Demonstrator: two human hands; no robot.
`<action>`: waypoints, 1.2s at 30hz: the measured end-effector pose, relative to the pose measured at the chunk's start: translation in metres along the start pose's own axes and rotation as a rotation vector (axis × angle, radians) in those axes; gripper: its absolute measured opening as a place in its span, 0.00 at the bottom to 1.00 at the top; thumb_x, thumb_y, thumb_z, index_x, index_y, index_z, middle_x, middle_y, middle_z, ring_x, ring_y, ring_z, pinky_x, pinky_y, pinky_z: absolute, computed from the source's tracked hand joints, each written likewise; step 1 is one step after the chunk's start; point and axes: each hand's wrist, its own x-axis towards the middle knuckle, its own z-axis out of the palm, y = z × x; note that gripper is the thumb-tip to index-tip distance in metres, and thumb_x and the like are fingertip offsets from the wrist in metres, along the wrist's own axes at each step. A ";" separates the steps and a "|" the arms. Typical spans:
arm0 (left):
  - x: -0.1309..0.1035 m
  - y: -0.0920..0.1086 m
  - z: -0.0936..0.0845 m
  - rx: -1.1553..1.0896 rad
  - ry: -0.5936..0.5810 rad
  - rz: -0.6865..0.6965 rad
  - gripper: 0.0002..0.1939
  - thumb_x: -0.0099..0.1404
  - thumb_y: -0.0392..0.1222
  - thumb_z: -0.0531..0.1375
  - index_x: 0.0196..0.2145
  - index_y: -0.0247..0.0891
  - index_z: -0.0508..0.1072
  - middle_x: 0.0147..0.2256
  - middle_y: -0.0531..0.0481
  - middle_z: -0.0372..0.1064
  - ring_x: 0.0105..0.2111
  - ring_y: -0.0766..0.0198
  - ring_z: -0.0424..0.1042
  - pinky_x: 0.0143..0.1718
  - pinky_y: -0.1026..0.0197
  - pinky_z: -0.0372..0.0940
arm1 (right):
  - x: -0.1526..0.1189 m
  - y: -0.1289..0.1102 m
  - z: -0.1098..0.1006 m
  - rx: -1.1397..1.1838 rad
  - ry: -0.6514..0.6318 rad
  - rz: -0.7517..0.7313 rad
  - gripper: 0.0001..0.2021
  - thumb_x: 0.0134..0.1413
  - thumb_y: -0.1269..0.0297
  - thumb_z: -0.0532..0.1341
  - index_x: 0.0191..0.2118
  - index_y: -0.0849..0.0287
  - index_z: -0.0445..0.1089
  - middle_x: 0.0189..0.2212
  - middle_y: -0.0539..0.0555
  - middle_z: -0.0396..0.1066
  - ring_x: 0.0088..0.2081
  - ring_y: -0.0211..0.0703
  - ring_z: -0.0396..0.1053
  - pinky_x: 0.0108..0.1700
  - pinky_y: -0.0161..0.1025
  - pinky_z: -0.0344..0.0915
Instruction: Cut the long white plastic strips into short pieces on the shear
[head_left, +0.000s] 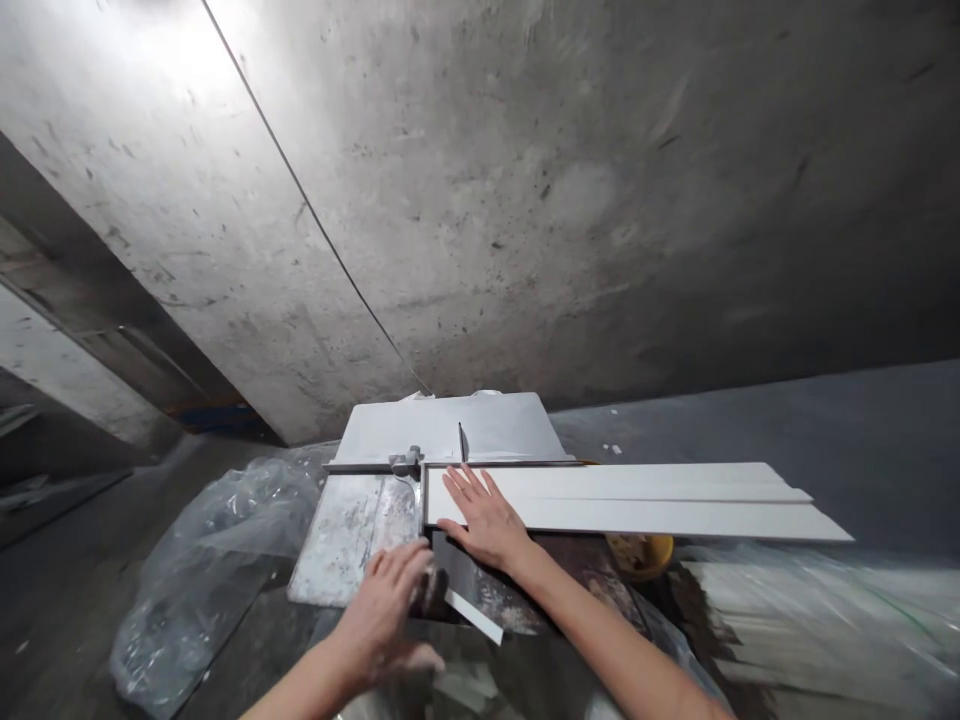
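Two long white boards (637, 513) lie side by side across a saw table (349, 540), reaching far past its right edge. My right hand (484, 515) rests flat on their left end, fingers spread. Just beyond its fingertips a thin dark blade (461, 440) stands up by the white back panel (405, 428). My left hand (386, 605) hovers at the table's front edge, slightly blurred, fingers apart and holding nothing I can see. Beside it, a short white strip (474, 616) lies at a slant. A metal stop (406, 462) sits on the rail left of the boards.
Crumpled clear plastic (217, 560) covers the floor at left. A yellow bucket (652, 555) stands under the boards at right, near a blurred pale stack (832, 620). Behind the table rises a concrete wall (585, 200) with a hanging cable (322, 230).
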 end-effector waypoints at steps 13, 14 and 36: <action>0.132 -0.013 -0.033 0.028 0.068 -0.183 0.60 0.48 0.60 0.70 0.68 0.43 0.39 0.67 0.39 0.41 0.63 0.42 0.51 0.58 0.48 0.57 | -0.024 0.035 -0.016 0.008 -0.047 0.035 0.38 0.63 0.41 0.45 0.70 0.59 0.34 0.67 0.61 0.42 0.68 0.52 0.39 0.66 0.59 0.41; 0.136 -0.015 -0.035 0.027 0.076 -0.185 0.61 0.48 0.60 0.70 0.68 0.43 0.39 0.67 0.40 0.41 0.63 0.42 0.52 0.58 0.49 0.57 | -0.028 0.047 -0.017 -0.045 -0.065 0.047 0.38 0.63 0.40 0.45 0.69 0.59 0.39 0.67 0.62 0.44 0.67 0.55 0.41 0.66 0.61 0.40; 0.157 -0.024 -0.039 0.140 0.087 -0.162 0.50 0.43 0.61 0.69 0.57 0.38 0.55 0.61 0.38 0.49 0.53 0.44 0.63 0.51 0.49 0.63 | -0.034 0.082 -0.014 -0.226 0.051 0.033 0.38 0.62 0.41 0.47 0.68 0.63 0.45 0.66 0.62 0.48 0.66 0.53 0.45 0.65 0.56 0.46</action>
